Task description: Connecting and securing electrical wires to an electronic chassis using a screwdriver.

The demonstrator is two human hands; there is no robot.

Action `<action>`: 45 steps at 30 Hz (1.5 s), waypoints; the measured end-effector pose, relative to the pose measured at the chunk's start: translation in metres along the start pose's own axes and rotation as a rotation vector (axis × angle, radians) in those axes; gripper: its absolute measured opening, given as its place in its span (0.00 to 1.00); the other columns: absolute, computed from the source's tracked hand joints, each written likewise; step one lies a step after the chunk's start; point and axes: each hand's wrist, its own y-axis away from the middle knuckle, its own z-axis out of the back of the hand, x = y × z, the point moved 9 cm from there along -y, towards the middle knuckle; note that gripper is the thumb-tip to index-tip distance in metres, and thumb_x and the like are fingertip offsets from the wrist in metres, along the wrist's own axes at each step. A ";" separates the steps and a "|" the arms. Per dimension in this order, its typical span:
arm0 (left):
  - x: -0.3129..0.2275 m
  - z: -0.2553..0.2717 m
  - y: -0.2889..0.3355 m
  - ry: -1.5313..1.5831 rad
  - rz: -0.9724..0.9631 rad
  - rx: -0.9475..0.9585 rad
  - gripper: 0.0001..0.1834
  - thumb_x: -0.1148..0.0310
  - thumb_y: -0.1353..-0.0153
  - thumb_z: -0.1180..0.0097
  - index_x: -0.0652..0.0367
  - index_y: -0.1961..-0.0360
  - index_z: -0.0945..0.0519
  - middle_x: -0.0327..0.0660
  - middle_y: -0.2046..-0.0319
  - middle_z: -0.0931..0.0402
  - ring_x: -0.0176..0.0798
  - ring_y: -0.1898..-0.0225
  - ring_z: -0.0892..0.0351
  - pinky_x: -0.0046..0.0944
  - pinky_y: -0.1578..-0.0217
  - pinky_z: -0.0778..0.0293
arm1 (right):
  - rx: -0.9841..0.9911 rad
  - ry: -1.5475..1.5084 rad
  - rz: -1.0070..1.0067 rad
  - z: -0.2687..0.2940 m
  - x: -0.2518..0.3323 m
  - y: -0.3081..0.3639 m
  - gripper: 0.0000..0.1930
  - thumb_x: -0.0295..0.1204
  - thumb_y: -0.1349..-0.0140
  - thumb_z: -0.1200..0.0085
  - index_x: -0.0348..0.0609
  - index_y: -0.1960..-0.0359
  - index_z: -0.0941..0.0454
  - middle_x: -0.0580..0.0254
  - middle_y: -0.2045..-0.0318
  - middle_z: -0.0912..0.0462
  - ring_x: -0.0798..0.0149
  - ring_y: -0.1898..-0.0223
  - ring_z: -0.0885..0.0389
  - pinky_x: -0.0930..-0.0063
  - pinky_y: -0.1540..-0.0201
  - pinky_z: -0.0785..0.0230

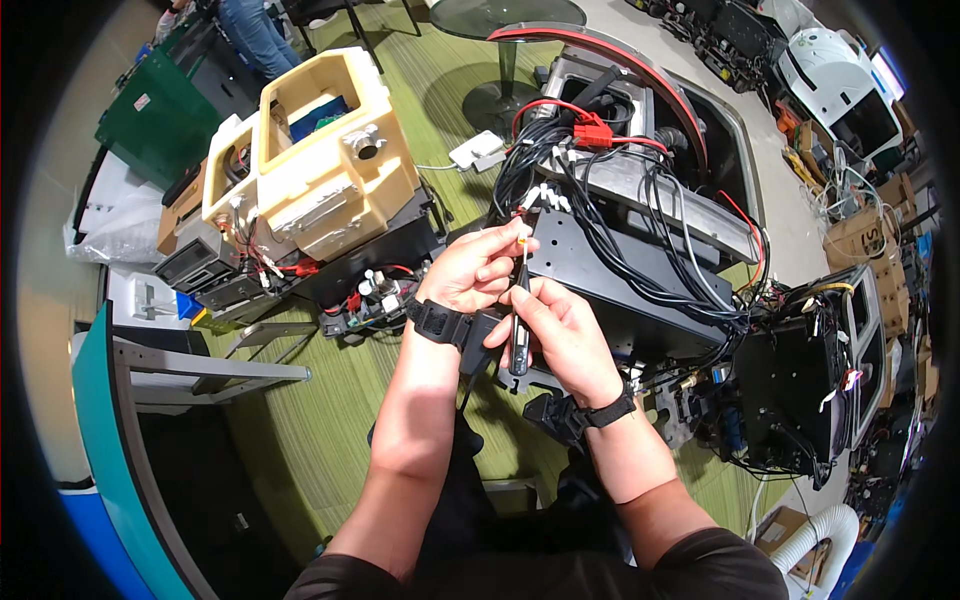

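Striped green carpet (300, 430) spans mid-frame, with grey floor (780, 185) upper right, round dark table (475, 18) top centre, pale wall (45, 350) along left edge.

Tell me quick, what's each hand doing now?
Left hand: closed, pinching what looks like a white connector.
Right hand: closed, holding a slim black-handled tool.

The left hand (462, 272) and right hand (562, 335), near the frame's middle, are bare, as are the forearms (405, 440). A wide black strap (440, 323) circles the left wrist beside a boxy black module (483, 343); the right wrist wears a black strap (610, 408) and a blocky black module (553, 418). Along the bottom show a black shirt (540, 582), short black sleeves (720, 565) and dark trousers (455, 505).
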 end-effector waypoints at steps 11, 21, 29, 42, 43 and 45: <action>0.002 0.001 -0.002 0.041 0.007 -0.024 0.14 0.61 0.35 0.48 0.64 0.62 0.25 0.26 0.83 0.34 0.17 0.90 0.49 0.21 0.90 0.51 | 0.035 -0.125 0.014 0.002 -0.002 -0.006 0.15 0.39 0.32 0.56 0.37 0.63 0.30 0.54 0.75 0.18 0.71 0.81 0.21 0.86 0.82 0.33; -0.002 -0.003 0.003 -0.057 -0.024 -0.040 0.12 0.66 0.37 0.45 0.66 0.60 0.25 0.35 0.74 0.27 0.17 0.88 0.46 0.23 0.88 0.43 | 0.001 -0.158 -0.056 0.004 -0.009 -0.005 0.14 0.38 0.32 0.56 0.37 0.63 0.31 0.54 0.75 0.18 0.70 0.82 0.20 0.85 0.81 0.31; -0.004 0.006 -0.002 -0.058 -0.043 0.006 0.12 0.70 0.39 0.45 0.66 0.58 0.24 0.38 0.70 0.25 0.17 0.86 0.42 0.17 0.88 0.47 | -0.033 -0.120 -0.039 0.001 -0.015 -0.011 0.13 0.38 0.32 0.56 0.41 0.59 0.27 0.58 0.76 0.18 0.70 0.81 0.21 0.85 0.79 0.32; -0.016 0.009 0.006 -0.283 -0.118 -0.070 0.12 0.70 0.38 0.46 0.66 0.58 0.22 0.34 0.74 0.24 0.19 0.85 0.40 0.19 0.87 0.47 | -0.045 -0.096 -0.027 0.007 -0.039 -0.020 0.13 0.39 0.33 0.53 0.42 0.62 0.29 0.59 0.76 0.18 0.76 0.81 0.22 0.88 0.81 0.35; -0.017 0.013 0.007 -0.341 -0.111 -0.063 0.11 0.70 0.39 0.45 0.67 0.59 0.21 0.33 0.76 0.25 0.19 0.85 0.41 0.19 0.87 0.47 | -0.049 -0.084 -0.023 0.007 -0.043 -0.021 0.13 0.39 0.33 0.53 0.42 0.63 0.29 0.59 0.75 0.18 0.76 0.80 0.22 0.88 0.81 0.35; -0.017 0.015 0.009 -0.400 -0.104 -0.058 0.11 0.70 0.39 0.44 0.67 0.60 0.21 0.32 0.77 0.26 0.19 0.85 0.41 0.20 0.86 0.47 | -0.051 -0.074 -0.022 0.010 -0.052 -0.023 0.13 0.40 0.33 0.53 0.42 0.63 0.29 0.60 0.75 0.18 0.77 0.80 0.22 0.88 0.80 0.35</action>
